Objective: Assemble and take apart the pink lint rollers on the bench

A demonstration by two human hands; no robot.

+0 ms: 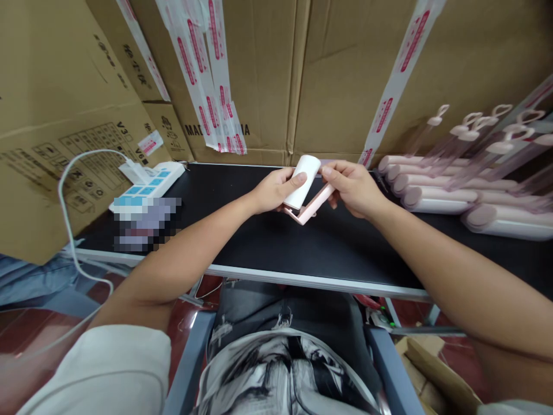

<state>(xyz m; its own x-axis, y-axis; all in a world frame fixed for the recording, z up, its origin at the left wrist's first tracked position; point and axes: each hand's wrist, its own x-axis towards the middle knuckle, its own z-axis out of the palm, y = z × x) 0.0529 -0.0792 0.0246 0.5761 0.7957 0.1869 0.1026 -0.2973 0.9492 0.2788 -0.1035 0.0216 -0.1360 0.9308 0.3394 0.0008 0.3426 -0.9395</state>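
Observation:
My left hand (276,189) is closed around a white cylindrical piece (303,180), tilted, its thumb lying across the front. My right hand (352,185) grips a pale pink plastic frame (317,203) between thumb and fingers. The pink frame has an angled corner at its lower end, close under the bottom of the white cylinder. Both parts are held just above the black work surface (259,242). Whether the frame and cylinder are joined, I cannot tell. My fingers behind the parts are mostly hidden.
Several pink-and-white cylindrical devices (440,199) with heart-shaped loops lie at the right. A power strip (149,187) with a white plug and cable sits at the left, beside a blurred-out item (144,225). Tall cardboard (263,75) walls the back and left.

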